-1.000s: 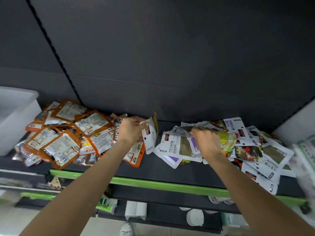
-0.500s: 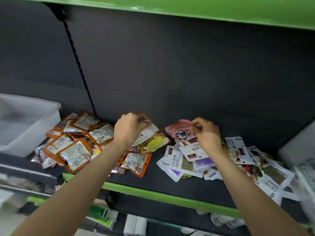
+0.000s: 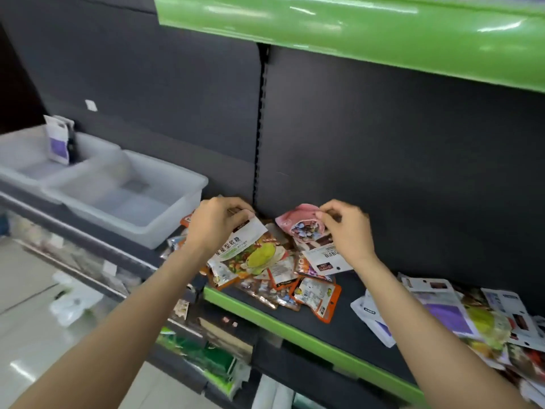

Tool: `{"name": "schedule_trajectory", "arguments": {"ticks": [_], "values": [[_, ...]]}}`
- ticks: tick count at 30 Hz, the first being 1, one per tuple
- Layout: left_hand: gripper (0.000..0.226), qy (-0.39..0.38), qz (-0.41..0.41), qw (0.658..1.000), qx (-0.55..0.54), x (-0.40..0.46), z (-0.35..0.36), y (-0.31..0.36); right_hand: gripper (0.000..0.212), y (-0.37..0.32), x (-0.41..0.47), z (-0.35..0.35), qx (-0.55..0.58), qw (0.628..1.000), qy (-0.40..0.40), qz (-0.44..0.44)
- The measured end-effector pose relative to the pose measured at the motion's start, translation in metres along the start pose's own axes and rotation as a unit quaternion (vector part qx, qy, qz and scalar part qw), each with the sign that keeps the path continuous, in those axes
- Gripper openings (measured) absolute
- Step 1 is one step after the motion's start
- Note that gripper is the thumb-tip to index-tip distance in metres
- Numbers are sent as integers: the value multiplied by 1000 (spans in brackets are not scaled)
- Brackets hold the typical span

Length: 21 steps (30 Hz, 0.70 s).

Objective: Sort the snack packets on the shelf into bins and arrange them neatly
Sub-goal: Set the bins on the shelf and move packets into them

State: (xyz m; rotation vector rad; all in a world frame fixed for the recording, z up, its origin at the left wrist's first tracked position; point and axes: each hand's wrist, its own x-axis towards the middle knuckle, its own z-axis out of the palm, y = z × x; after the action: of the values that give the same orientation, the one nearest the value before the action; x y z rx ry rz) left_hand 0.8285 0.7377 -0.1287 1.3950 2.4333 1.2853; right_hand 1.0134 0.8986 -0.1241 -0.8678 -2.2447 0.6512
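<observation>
— Packets: where are they?
— Centre frame, I see my left hand (image 3: 216,224) gripping the green packet (image 3: 249,255); right hand (image 3: 348,228) pinches the pink packet (image 3: 303,224) by its top.
— Handling?
— Light, floppy, slick, I judge; hold the sealed edge. Bins (image 3: 177,184) sit left.

Two translucent grey plastic bins (image 3: 165,199) side by side; two bare hands (image 3: 215,222); orange-edged foil packets (image 3: 317,296) and white packets (image 3: 442,308) beyond counting.

Grey translucent bins (image 3: 165,199) sit against a dark grey back panel (image 3: 383,160) on a black shelf with a bright green front edge (image 3: 295,329), among orange-bordered packets (image 3: 320,296), a pink packet (image 3: 303,221), a white packet printed with yellow-green fruit (image 3: 250,255) and white-and-purple packets (image 3: 442,314).
</observation>
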Motion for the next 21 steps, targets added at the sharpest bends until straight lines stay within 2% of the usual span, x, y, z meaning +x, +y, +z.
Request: {"name": "schedule_trajectory", "arguments": {"ticks": [9,21], "values": [[18,34,-20,999,-16,11,-148,-135,5,-147,21,143,43,999,4,-3],[11,135,-70,987,-52,86,-289,-285,8,-285,122,301,69,996,-11,-62]]}}
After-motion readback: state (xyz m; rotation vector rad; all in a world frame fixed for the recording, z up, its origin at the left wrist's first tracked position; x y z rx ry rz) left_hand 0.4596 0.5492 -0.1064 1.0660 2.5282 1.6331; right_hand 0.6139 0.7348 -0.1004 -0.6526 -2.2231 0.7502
